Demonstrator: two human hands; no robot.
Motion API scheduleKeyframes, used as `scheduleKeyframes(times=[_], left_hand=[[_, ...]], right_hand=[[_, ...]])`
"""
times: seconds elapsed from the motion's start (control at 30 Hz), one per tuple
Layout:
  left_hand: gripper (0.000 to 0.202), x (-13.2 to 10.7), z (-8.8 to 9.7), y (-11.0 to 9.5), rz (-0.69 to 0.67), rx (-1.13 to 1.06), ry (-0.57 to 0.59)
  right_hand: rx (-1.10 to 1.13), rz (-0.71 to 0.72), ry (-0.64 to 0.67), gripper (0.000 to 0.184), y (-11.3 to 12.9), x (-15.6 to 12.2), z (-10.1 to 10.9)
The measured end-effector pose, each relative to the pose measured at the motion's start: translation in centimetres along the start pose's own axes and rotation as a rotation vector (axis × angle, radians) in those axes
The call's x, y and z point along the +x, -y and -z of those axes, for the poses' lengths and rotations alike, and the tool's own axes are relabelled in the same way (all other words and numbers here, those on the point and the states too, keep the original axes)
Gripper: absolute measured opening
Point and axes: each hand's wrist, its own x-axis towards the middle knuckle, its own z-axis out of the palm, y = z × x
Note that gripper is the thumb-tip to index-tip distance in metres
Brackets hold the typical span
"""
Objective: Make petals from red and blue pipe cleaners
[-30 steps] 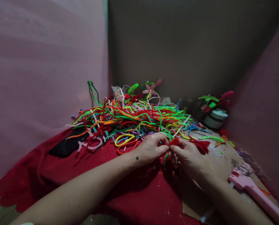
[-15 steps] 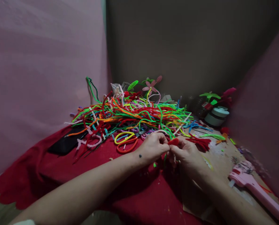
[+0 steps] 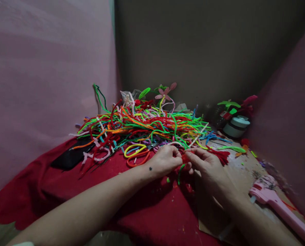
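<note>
Between my two hands is a red fuzzy pipe cleaner piece (image 3: 184, 158) with a green pipe cleaner stem (image 3: 180, 174) hanging below it. My left hand (image 3: 167, 158) is closed, its fingers pinching the red piece from the left. From the right, the thumb and fingertips of my right hand (image 3: 203, 163) close on the same piece; part of it is hidden by the fingers. Just left of my left hand lie scissors (image 3: 135, 155) with one yellow and one orange-red handle. Beyond both hands spreads a big heap of coloured pipe cleaners (image 3: 144, 123).
A black phone (image 3: 70, 159) lies at the left on the red cloth (image 3: 91, 191). To the right are a cardboard sheet (image 3: 206, 212), a pink glue gun (image 3: 273, 198), a bundle of red pipe cleaners (image 3: 220, 156) and a pale lidded jar (image 3: 236, 127). A pink pipe-cleaner flower (image 3: 164, 93) stands behind the heap.
The red piece has turned and sits slightly lower between my fingers. More of the green stem shows beneath it. My right fingers have shifted their hold.
</note>
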Motion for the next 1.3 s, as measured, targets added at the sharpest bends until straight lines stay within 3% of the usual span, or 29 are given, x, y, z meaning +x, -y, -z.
scheduleKeyframes(times=[0.1,0.27,0.5,0.67,1.0,1.3], left_hand=[[0.005,-0.18,-0.02,-0.25,0.026,-0.074,-0.013],[0.029,-0.50,0.42,-0.45,0.041,-0.345,0.050],[0.012,-0.50,-0.31,-0.21,0.037,-0.384,-0.019],[0.014,-0.11,-0.36,0.10,0.113,-0.689,0.061],[0.016,0.01,0.17,0.32,0.136,-0.670,0.070],[0.016,-0.49,0.08,0.17,0.132,-0.628,0.030]], right_hand=[[-0.011,-0.002,-0.072,0.025,0.63,-0.16,0.21],[0.014,0.028,-0.101,0.025,0.98,-0.15,0.24],[0.077,0.028,-0.113,0.024,0.79,-0.30,0.23],[0.066,0.095,-0.136,0.020,0.84,-0.12,0.34],[0.164,0.043,-0.019,0.020,0.29,0.33,0.68],[-0.179,0.253,0.006,0.015,0.62,0.33,1.00]])
